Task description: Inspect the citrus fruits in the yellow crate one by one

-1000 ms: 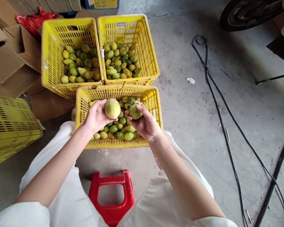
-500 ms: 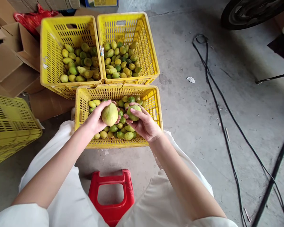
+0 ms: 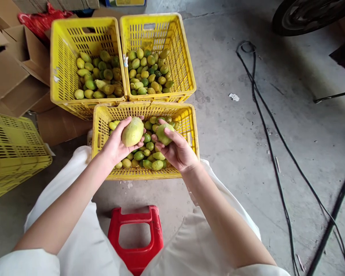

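My left hand (image 3: pixel 116 147) is closed round a large pale yellow-green lemon (image 3: pixel 132 132), its fingers showing beyond the fruit's right side. In my right hand (image 3: pixel 178 149) is a greener lemon (image 3: pixel 164 133), with the thumb lying over it. Both hands are above the front yellow crate (image 3: pixel 143 175), side by side and apart from each other. Below them, many green and yellow lemons (image 3: pixel 157 165) lie in that crate, partly hidden by my hands.
Two more yellow crates (image 3: pixel 55 61) holding lemons stand behind. Stacked yellow crates (image 3: pixel 17 157) and open cardboard boxes (image 3: pixel 10 82) are at the left. A red stool (image 3: pixel 135 253) sits between my legs. Black cables (image 3: pixel 271 151) cross the floor at the right, below a wheel (image 3: pixel 307 19).
Both lemons have turned in my hands and now show other sides. The left hand's fingers have opened a little under its fruit. The whole view has shifted slightly.
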Motion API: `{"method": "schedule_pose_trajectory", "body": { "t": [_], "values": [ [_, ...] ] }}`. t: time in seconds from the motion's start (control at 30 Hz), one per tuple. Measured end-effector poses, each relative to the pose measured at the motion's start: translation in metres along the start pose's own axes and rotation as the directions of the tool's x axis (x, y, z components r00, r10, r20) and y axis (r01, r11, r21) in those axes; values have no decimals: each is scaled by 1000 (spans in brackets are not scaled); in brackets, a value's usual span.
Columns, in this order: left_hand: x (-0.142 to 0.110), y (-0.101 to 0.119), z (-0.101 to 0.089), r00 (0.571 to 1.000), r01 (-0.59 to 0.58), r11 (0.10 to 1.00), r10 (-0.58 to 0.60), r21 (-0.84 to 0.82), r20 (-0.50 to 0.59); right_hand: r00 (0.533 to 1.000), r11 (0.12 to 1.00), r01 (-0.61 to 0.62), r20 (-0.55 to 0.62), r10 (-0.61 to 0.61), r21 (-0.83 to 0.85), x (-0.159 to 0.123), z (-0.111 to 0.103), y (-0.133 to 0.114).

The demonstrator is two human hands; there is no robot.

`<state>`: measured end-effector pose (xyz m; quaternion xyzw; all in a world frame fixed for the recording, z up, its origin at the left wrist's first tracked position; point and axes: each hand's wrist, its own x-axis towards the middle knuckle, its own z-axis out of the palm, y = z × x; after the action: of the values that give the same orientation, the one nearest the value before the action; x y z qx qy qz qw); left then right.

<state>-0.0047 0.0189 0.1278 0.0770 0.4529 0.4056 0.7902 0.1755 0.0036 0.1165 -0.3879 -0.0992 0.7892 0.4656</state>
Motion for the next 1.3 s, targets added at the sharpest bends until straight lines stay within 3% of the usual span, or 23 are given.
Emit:
{"method": "schedule_pose_trajectory", "body": {
  "t": [0.1, 0.27, 0.43, 0.63, 0.83, 0.97, 1.1, 1.17, 1.3],
  "values": [
    [0, -3, -2, 1000, 13, 999, -12, -38, 21, 999, 999, -22, 26, 22, -25, 0, 1, 2],
    [0, -3, 2, 995, 77, 994, -82, -76, -61, 999, 999, -47, -6, 48, 19, 3, 1, 1],
    [0, -2, 6, 990, 10, 986, -34, -169, -138, 998, 995, -25, -60, 31, 101, 4, 0, -2],
    [1, -7, 3, 996, -74, 996, 72, -40, -62, 1000, 1000, 16, -21, -16, 23, 0, 3, 0],
    [0, -9, 0, 1000, -23, 999, 23, 26, 11, 997, 998, -52, 49, 54, -39, 2, 2, 0],
    [-1, -4, 3, 998, 41, 996, -44, -75, -42, 999, 998, -45, 22, 44, 51, 5, -2, -1],
    [-4, 1, 9, 994, -1, 978, -21, -209, -103, 999, 997, -25, 36, 22, 77, 4, 0, -1],
    [-6, 1, 10, 997, -24, 975, 6, -221, -81, 999, 998, -24, 29, 22, 66, 2, 2, -1],
    [-5, -1, 6, 997, -26, 990, 37, -139, 73, 999, 997, -41, 12, 41, 61, 1, 3, 1]
  ]
}}
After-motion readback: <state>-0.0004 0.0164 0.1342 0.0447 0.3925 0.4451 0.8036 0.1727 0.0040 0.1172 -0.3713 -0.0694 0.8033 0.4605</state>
